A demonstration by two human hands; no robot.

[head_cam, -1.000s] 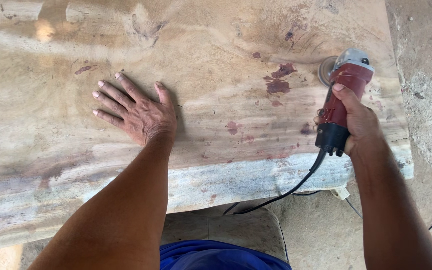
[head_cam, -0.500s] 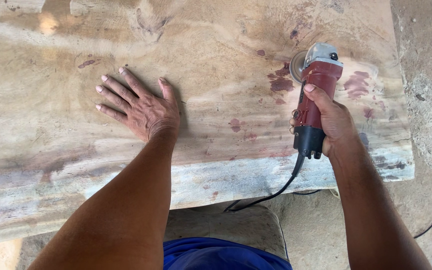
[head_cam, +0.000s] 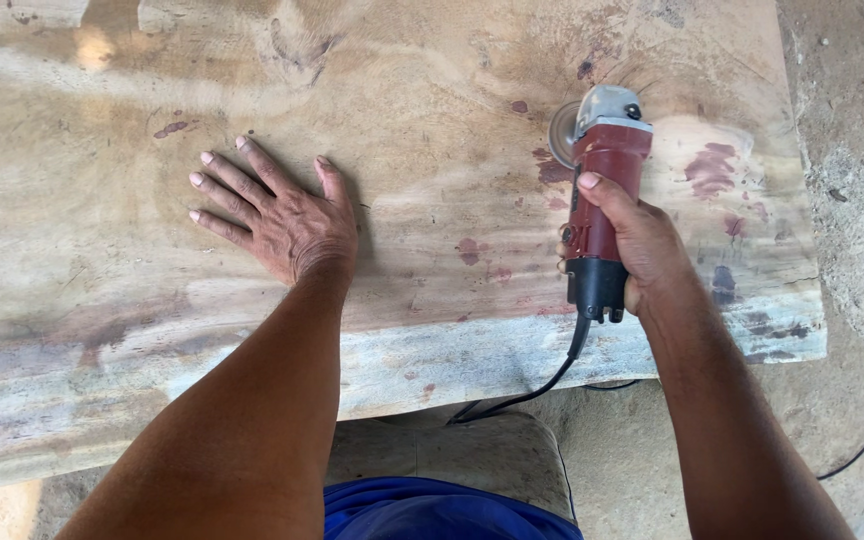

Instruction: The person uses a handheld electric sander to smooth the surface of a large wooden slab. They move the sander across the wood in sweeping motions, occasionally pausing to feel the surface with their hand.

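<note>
where the slab (head_cam: 432,130) ends, its near edge runs as a pale, rough face from lower left to right, and its right edge stops just short of the dusty ground (head_cam: 852,150). open wood lies between the two hands and across the whole left part of the slab. left hand (head_cam: 277,215) rests flat on the wood, fingers spread, holding nothing. right hand (head_cam: 637,245) is wrapped tight round the grinder (head_cam: 597,200), thumb along the top of the body. grinder lies near the right end of the slab, well apart from the left hand, its disc (head_cam: 562,132) against the wood beside reddish stains (head_cam: 712,168). body is dark red, head grey, rear black. cord (head_cam: 542,380) drops over the near edge to the ground.
</note>
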